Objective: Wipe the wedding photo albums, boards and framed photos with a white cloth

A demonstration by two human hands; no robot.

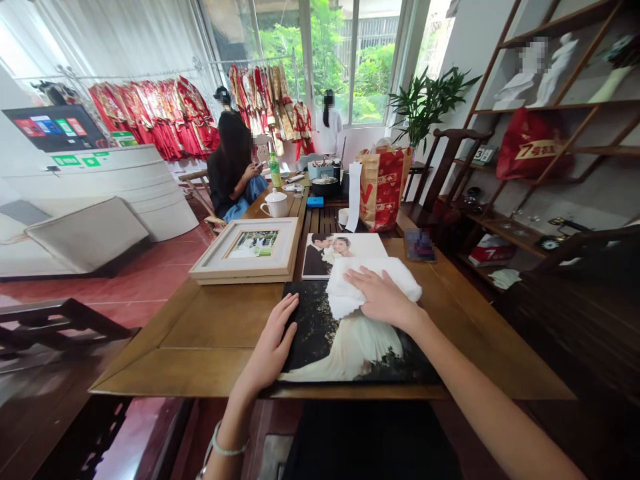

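A large dark wedding photo panel (350,347) lies flat on the wooden table (210,333) in front of me. My right hand (383,297) presses flat, fingers out, on a white cloth (370,280) that lies on the upper part of the panel. My left hand (273,347) rests open on the panel's left edge, fingers spread. A second photo panel (345,250) lies just behind the first. A framed photo (247,250) in a pale frame sits to the left of it.
Farther along the table stand a white teapot (275,203), a green bottle (275,170), a pot (325,183) and a red paper bag (383,187). A seated person (230,167) is at the far left side. Shelves (540,133) stand right, red garments (155,113) hang behind.
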